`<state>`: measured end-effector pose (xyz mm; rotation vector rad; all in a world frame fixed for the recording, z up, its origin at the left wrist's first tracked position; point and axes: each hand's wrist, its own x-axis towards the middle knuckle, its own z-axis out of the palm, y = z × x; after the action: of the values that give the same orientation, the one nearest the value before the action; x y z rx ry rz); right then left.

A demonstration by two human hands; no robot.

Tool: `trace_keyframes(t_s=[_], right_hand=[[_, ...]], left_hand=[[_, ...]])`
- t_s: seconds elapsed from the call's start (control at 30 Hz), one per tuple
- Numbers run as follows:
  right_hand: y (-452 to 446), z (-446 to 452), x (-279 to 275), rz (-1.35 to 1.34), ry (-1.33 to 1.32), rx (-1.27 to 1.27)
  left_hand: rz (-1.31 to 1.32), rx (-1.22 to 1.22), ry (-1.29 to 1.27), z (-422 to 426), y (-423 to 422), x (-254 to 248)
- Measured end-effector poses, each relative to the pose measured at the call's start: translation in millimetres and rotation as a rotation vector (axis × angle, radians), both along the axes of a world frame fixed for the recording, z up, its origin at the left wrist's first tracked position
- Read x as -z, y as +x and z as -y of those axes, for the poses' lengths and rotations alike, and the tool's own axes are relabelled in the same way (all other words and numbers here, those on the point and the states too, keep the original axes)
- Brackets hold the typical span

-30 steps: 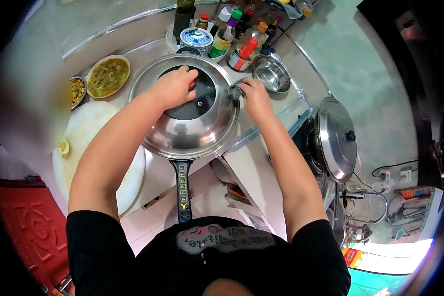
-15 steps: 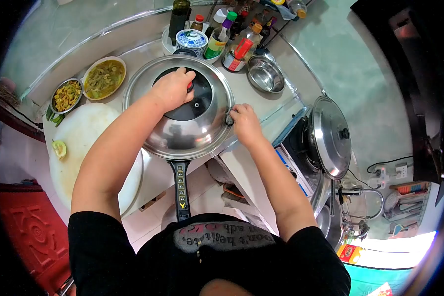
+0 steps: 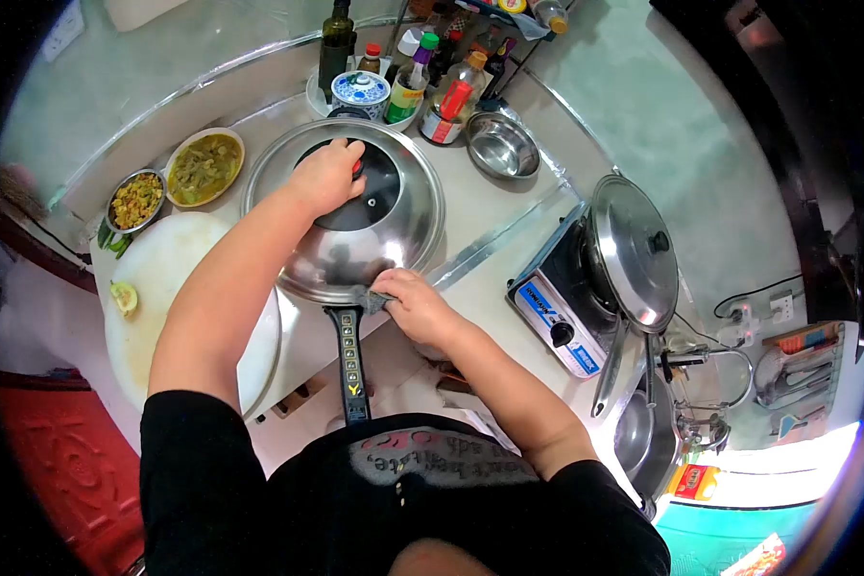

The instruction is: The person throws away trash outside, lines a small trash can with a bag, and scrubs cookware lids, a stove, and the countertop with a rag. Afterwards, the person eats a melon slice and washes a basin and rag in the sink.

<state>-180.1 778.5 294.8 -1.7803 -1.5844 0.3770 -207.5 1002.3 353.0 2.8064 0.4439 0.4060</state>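
A domed steel pan lid with a dark window covers a pan whose long black handle points at my body. My left hand is closed round the lid's knob, of which a bit of red shows. Between the fingers of my right hand is a small grey wad, cloth or scouring pad; I cannot tell which. It touches the near rim of the lid, just right of where the handle begins. What lies under the lid is mostly hidden.
Left stands a round white cutting board with a lime piece; behind it are two dishes of food. Bottles and a steel bowl stand at the back. Right, a gas stove bears a lidded pan.
My right hand has moved with the grey wad along the lid's rim, from the right side to the near side by the handle. My left hand stays on the knob.
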Motion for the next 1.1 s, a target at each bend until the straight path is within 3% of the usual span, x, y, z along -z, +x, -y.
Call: trace_keyframes(t_s=[0.03, 0.1, 0.13, 0.17, 0.23, 0.3, 0.33, 0.47, 0.57, 0.63, 0.7, 0.73, 0.97, 1.1], right_hand=[[-6.4, 2.8, -2.4, -0.009, 0.009, -0.006], [-15.6, 11.4, -11.7, -1.023, -0.171, 0.206], [-16.5, 23.0, -13.1, -1.287, -0.055, 0.239], [-11.2, 33.4, -7.1, -1.367, 0.026, 0.304], [1.5, 61.7, -4.0, -1.504, 0.106, 0.316], [9.7, 88.5, 11.7, -1.628, 0.173, 0.360], [9.3, 100.4, 16.2, -1.679, 0.187, 0.392], [-14.0, 119.9, 9.6, -1.759, 0.237, 0.320], [-36.2, 114.4, -7.9, -1.794, 0.192, 0.237], [-52.3, 109.6, -16.9, -1.794, 0.157, 0.187], [-68.8, 105.8, -25.7, -1.759, 0.093, 0.121], [-77.5, 106.6, -33.2, -1.729, 0.088, 0.117], [-107.2, 108.7, -56.3, -1.554, 0.191, 0.186], [-140.1, 85.9, -51.2, -1.577, 0.222, 0.282]], left_hand=[[0.003, 0.010, -0.002, -0.2, -2.6, 0.7], [0.119, -0.015, -0.024, 0.7, -10.1, 2.6], [0.242, -0.028, -0.053, 2.2, -15.9, 3.1], [0.296, -0.042, -0.057, 5.7, -27.4, -5.2], [0.362, -0.218, -0.345, 21.3, -61.7, -22.2], [0.704, -0.298, -0.214, 21.5, -110.3, 18.1], [0.716, -0.435, -0.540, 47.5, -144.5, 21.7], [0.527, -0.807, -0.766, 142.2, -286.2, 113.6], [0.540, -1.002, -0.967, 207.9, -350.1, 126.4], [0.558, -1.061, -0.937, 200.8, -376.2, 122.4], [0.586, -1.078, -0.874, 169.6, -404.3, 126.4], [0.724, -1.014, -0.894, 147.3, -413.6, 127.5], [0.648, -1.147, -0.840, -42.1, -452.8, 108.0], [0.620, -1.047, -0.841, -126.5, -448.6, 106.3]])
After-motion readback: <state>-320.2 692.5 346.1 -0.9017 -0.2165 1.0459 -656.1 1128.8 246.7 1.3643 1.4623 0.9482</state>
